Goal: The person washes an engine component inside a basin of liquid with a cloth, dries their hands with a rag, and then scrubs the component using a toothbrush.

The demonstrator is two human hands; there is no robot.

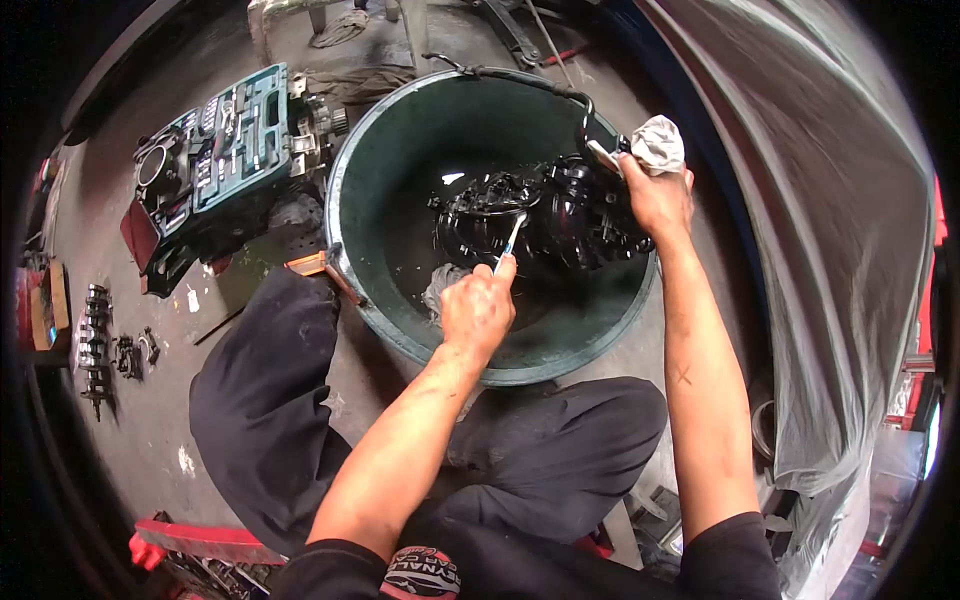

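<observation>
In my left hand (pixel 478 312) is a slim white-and-blue toothbrush (pixel 513 237), its head against a wet, glossy black engine part (pixel 575 215) that looks like an intake manifold. My right hand (pixel 662 200) is closed around a crumpled white rag (pixel 658 146) at the part's upper right end; its fingertips are partly hidden. The part sits inside a big dark green tub (pixel 345 240), over dark liquid. A grey cloth (pixel 440 290) lies in the tub just beyond my left hand.
An open teal socket set (pixel 243 140) rests on an engine block at the left. A crankshaft (pixel 95 345) and small metal parts (pixel 135 352) lie on the floor. An orange-handled tool (pixel 308 264) is by the tub's rim. Grey sheeting (pixel 830 250) hangs at the right.
</observation>
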